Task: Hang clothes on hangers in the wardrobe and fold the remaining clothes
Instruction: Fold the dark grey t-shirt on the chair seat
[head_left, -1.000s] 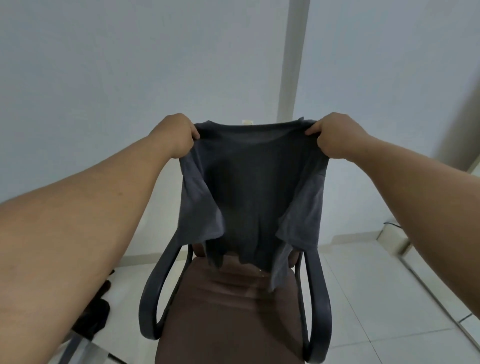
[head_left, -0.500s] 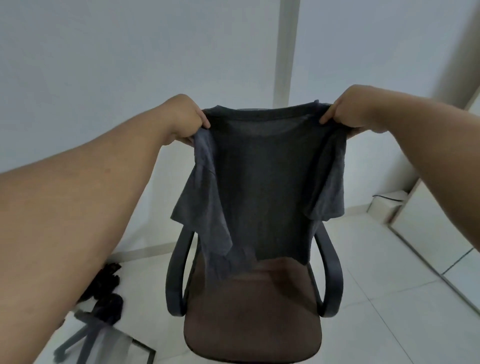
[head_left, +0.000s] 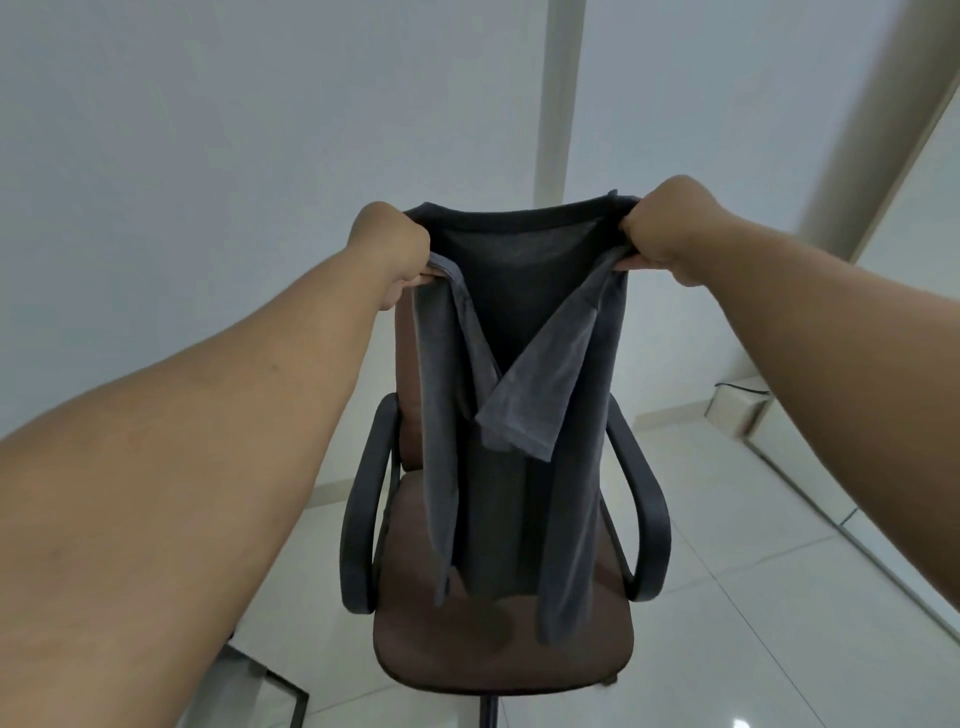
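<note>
1. The dark grey short-sleeved cotton T-shirt hangs in the air in front of the person, collar edge up and hem down, so its long axis runs vertically. Both sleeves are folded inward across the body panel, and the hem dangles just above the seat.
2. The left hand is curled tightly round the shirt's left shoulder corner, gripping the fabric there.
3. The right hand is likewise closed in a fist on the right shoulder corner. The two hands sit level, well apart, with the collar stretched between them; neither is nearer the garment than the other.
4. Both arms reach forward, nearly straight, holding the shirt away from the body.
5. Behind and below the shirt stands a brown padded office chair with black plastic armrests. Judging by the tucked sleeves, this looks like a folding step, and the seat directly beneath is the likely surface for laying the shirt down.
</note>
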